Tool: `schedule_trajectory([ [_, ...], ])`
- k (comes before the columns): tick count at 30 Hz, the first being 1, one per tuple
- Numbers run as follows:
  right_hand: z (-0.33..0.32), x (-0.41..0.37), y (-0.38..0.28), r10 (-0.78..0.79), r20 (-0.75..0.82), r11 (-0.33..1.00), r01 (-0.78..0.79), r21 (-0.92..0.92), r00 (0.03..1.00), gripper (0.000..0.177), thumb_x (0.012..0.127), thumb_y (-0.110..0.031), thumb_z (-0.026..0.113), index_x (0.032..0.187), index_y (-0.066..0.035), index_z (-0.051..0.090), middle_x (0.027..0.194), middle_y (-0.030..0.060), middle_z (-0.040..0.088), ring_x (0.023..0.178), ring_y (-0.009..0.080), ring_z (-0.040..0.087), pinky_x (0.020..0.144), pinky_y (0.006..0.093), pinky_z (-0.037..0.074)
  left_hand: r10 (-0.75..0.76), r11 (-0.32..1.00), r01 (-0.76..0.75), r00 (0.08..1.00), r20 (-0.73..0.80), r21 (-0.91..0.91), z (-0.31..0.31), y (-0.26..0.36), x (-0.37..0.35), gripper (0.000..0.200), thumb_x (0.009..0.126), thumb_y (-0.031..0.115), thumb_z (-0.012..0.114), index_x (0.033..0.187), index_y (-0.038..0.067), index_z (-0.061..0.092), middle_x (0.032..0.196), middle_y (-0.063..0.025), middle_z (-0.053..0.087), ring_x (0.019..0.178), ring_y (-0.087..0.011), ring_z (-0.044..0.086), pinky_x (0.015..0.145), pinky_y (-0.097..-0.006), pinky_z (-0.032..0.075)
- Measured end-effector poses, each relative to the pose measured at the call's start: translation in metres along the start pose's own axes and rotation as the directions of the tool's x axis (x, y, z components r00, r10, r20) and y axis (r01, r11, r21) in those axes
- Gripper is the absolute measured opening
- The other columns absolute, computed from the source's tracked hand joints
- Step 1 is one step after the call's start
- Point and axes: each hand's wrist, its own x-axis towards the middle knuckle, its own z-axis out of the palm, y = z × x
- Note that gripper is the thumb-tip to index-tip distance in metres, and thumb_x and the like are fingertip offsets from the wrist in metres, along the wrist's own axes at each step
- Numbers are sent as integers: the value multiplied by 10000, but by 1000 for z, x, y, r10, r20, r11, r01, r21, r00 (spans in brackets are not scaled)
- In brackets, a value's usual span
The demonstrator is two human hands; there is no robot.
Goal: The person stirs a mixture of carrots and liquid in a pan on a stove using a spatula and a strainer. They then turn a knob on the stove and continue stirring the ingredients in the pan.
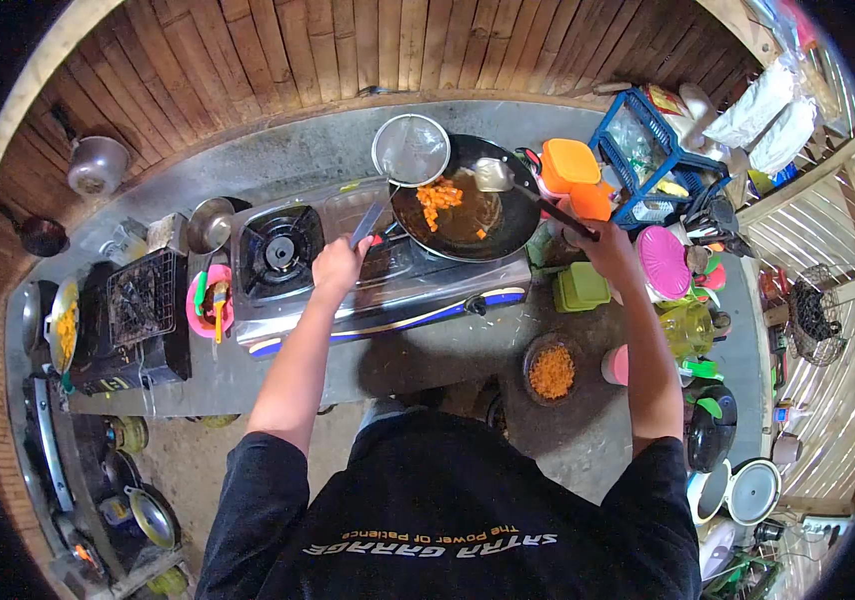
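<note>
My left hand [339,264] grips the handle of a round wire-mesh strainer [411,150], held over the left rim of a black wok [516,220]. In my right hand [608,250] is the dark handle of a metal spatula [494,175], its head over the wok's upper right part. Diced orange pieces [441,203] cluster at the wok's left side, just below the strainer's rim. Brownish oil [481,208] lies in the wok's middle, with a stray orange piece near its lower edge. The wok sits over the right side of the gas stove [378,305].
The stove's left burner [281,250] is bare. A bowl of orange shreds [552,370] stands at the near right. Right of the wok are a green container [582,288], an orange box [570,163] and a blue rack [648,150]. A pink bowl [210,303] stands left of the stove.
</note>
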Motion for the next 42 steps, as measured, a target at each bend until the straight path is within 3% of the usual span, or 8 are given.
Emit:
schedule_trajectory([
  [7,50,65,42,-56,128,996,47,72,990,393,805,-211,690,1196,-167,679,920,143,710,846,359,680,785,412,529,-2,1000,2,1000,9,2,-6,4,-4,515,934,574,512,1061,109,695,952,-218,705,921,-393,684,793,-500,538],
  [12,73,80,18,93,340,962,-173,211,936,366,831,-172,690,1189,-99,682,939,89,719,855,254,669,795,374,515,-4,1000,4,1000,4,-4,-5,4,-4,517,935,573,510,1066,109,695,952,-219,705,917,-393,685,796,-499,539],
  [17,65,63,44,-131,296,913,-1,407,946,381,830,-92,695,1210,-80,675,906,63,669,802,175,619,770,324,492,5,1000,-5,1000,-6,-30,-4,3,-5,514,935,573,508,1071,114,695,952,-219,705,923,-391,684,801,-497,539],
  [21,26,20,37,-339,167,928,299,224,926,395,805,-51,721,1194,-108,683,1090,105,704,1004,262,660,897,341,500,-2,999,2,1000,-7,-48,-5,4,-6,578,927,611,502,1093,89,687,928,-223,703,920,-409,674,794,-507,523],
  [24,-19,-21,-1,-148,209,989,150,5,967,432,766,-44,730,1183,-153,696,1149,127,668,1046,320,634,901,377,502,-5,1000,5,1000,8,-28,-6,4,-6,505,938,570,506,1081,121,689,966,-211,707,933,-390,683,806,-495,537],
  [31,-72,-82,-37,-296,88,907,309,-287,951,466,759,38,653,1168,-179,712,902,124,624,819,302,626,735,396,508,-14,1000,14,1000,7,-1,-3,3,-3,530,935,579,503,1076,100,679,964,-214,706,933,-394,682,803,-500,536],
  [39,-13,-85,-26,-438,68,724,397,-565,896,516,777,-16,569,1218,-261,678,921,76,621,761,290,647,690,404,533,1,1000,-1,1000,0,-20,1,0,-2,549,935,590,496,1052,87,680,960,-225,703,938,-400,679,801,-505,536],
  [42,13,-76,-35,-308,16,874,289,-390,951,463,813,-52,583,1235,-224,665,992,138,649,799,353,672,728,478,536,-5,999,6,1000,14,-38,-3,4,-5,558,931,596,499,1026,77,684,956,-226,703,935,-399,680,798,-506,537],
])
